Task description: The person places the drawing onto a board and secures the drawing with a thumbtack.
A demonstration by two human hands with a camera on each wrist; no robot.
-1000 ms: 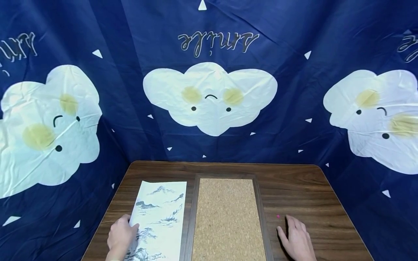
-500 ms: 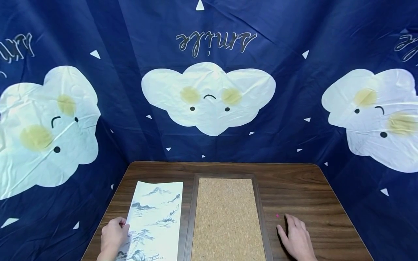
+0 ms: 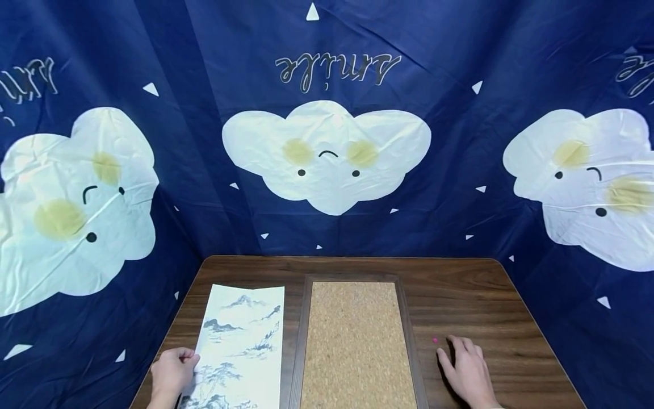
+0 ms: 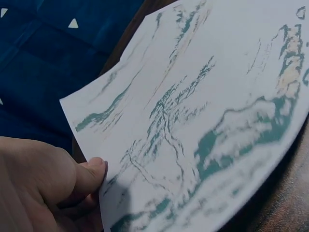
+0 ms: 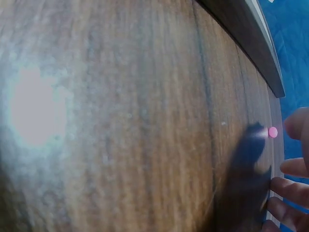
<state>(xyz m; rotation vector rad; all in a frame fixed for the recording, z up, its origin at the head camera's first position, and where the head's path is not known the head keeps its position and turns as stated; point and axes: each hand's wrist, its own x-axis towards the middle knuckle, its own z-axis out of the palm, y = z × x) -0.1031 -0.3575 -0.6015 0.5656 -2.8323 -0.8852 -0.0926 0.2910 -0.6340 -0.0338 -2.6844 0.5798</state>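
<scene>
A sheet of paper [image 3: 250, 335] with an ink landscape of mountains and trees lies at the left of the table. My left hand [image 3: 172, 372] pinches its left edge between thumb and fingers; in the left wrist view the paper [image 4: 231, 77] bends, its near edge lifted. On the table's right side my right hand [image 3: 469, 370] rests with fingers spread and relaxed, holding nothing. Just beyond its thumb and index finger sits a small pink round thing [image 3: 435, 340], which the right wrist view shows as a pink dot [image 5: 273, 132] near the fingertips. Its exact kind is unclear.
Between the hands a cork board [image 3: 357, 341] in a dark wood frame [image 3: 409, 352] lies on the brown wooden table [image 3: 460, 284]. A blue curtain [image 3: 327, 233] with white clouds encloses the table's back and both sides.
My left hand has moved left and slightly toward me, drawing the paper a little left, away from the cork board. The right hand has hardly moved.
</scene>
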